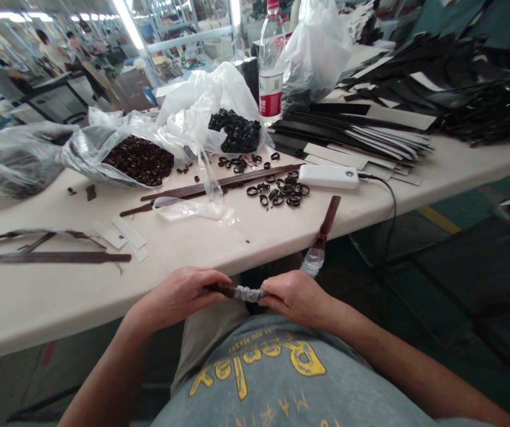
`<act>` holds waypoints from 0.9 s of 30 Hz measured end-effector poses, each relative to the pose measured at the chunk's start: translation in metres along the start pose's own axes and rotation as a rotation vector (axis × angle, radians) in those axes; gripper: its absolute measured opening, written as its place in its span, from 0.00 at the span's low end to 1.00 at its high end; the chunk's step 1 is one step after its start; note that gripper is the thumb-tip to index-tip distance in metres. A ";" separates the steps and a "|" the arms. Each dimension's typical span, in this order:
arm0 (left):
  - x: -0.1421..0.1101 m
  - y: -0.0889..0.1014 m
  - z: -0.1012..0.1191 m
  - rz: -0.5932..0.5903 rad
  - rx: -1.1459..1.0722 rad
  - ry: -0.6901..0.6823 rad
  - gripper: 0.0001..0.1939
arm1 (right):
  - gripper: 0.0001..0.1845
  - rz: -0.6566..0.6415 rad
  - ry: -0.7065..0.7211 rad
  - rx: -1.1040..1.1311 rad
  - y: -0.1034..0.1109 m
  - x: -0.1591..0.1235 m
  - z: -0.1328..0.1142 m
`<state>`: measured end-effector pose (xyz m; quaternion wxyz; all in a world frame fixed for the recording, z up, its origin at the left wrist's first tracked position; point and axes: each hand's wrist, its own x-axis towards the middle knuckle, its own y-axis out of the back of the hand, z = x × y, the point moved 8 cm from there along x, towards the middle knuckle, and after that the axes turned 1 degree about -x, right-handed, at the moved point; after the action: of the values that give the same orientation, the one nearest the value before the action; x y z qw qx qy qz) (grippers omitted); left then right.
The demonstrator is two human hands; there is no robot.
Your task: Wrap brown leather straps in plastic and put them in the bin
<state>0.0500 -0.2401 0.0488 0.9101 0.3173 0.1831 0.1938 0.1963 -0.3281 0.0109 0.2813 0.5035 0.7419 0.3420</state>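
My left hand and my right hand are both closed on one brown leather strap, held below the table's near edge over my lap. The stretch between my hands is wrapped in clear plastic film. From my right hand the strap bends up, with more film on it, and its free end rests on the table. Black loops lie loose on the table just beyond.
Open plastic bags hold brown loops and black loops. Long brown straps lie across the middle, more straps at left. A white power bank with a cable, a water bottle and stacked dark strips stand at right.
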 end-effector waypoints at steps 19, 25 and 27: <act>-0.036 0.062 -0.068 0.539 -0.419 0.195 0.20 | 0.21 -0.365 -0.287 1.100 -0.041 -0.003 0.004; -0.016 0.039 -0.049 0.532 -0.559 0.118 0.22 | 0.16 0.006 -0.103 0.310 0.071 -0.020 0.009; -0.007 0.028 -0.041 0.507 -0.610 0.090 0.22 | 0.16 0.098 -0.037 0.121 0.101 -0.031 0.004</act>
<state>0.0184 -0.2027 0.0381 0.8770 0.0586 0.0725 0.4714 0.2650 -0.3299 0.0905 0.2469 0.5615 0.7303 0.3009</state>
